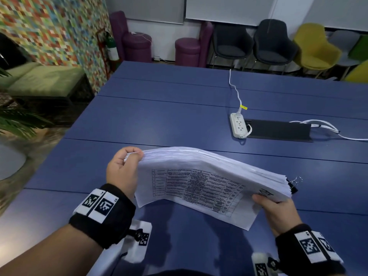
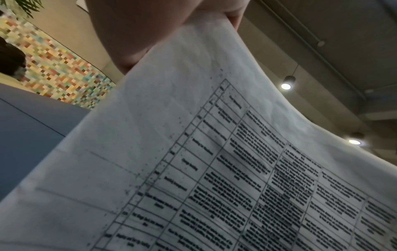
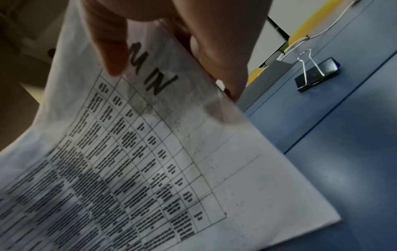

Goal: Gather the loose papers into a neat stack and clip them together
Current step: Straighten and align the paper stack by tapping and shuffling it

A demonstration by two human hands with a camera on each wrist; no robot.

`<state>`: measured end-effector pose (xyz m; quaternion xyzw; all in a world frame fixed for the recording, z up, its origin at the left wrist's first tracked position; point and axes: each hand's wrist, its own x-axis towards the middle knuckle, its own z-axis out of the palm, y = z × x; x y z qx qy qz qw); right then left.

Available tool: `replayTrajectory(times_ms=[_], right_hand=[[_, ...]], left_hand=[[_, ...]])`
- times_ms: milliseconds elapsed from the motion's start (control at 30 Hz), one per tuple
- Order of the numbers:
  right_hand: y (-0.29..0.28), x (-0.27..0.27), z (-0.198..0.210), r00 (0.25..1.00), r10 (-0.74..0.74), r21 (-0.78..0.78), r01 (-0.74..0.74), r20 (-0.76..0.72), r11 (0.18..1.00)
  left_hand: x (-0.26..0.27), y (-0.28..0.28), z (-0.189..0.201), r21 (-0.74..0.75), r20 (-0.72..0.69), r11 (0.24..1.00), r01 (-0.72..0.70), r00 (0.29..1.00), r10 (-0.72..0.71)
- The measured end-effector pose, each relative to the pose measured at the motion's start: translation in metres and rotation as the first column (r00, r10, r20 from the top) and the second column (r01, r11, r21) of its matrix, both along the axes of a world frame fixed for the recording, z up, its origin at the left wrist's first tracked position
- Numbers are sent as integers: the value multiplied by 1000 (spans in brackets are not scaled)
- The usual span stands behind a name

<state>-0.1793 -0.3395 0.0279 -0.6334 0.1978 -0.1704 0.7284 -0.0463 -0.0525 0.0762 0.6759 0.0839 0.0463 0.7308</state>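
A thick stack of white printed papers (image 1: 201, 180) with a table on the near sheet is held above the blue table (image 1: 169, 116), tilted toward me and sagging in the middle. My left hand (image 1: 124, 168) grips its left end, thumb on the near face, as the left wrist view shows with the papers (image 2: 214, 161). My right hand (image 1: 276, 208) holds the right end, thumb on the sheet (image 3: 150, 152) and fingers behind. A black binder clip (image 1: 294, 185) with silver handles lies on the table just past the stack's right end, seen plainly as the clip (image 3: 317, 73) in the right wrist view.
A white power strip (image 1: 238, 125) with its cord lies at mid-table beside a black cable cover (image 1: 278, 130) and white cables (image 1: 326, 128). Dark and yellow chairs (image 1: 274, 42) and purple stools (image 1: 187, 50) stand beyond the far edge. A green bench (image 1: 39, 80) is at left.
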Motion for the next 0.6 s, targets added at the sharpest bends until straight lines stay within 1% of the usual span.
replayTrajectory(times_ms=[100,167,200,267,300,367,500,600], right_hand=[[0,-1,0,996,32,47,-36,77,998],[2,0,7,995,23,88,-31,94,996],[4,1,13,997,6,112,-15,83,994],[4,4,17,999,17,84,-20,37,996],[5,5,18,1000,-2,74,1,19,997],[7,5,21,1000,-22,101,22,-5,995],[8,8,27,988,-126,129,136,-88,982],[7,9,30,980,-153,123,168,-126,978]], left_hand=[[1,2,0,-17,-6,1000,6,1000,-6],[0,1,-1,-3,8,1000,18,1000,-18],[-1,0,-1,-2,21,1000,20,1000,-20],[-3,-2,-2,-2,41,1000,12,999,-11],[-3,-2,-3,-8,48,1000,3,999,-2],[-3,-2,-6,-24,50,1000,-12,999,13],[1,0,-11,-27,66,999,-19,998,21],[2,2,-13,-33,80,999,-6,997,9]])
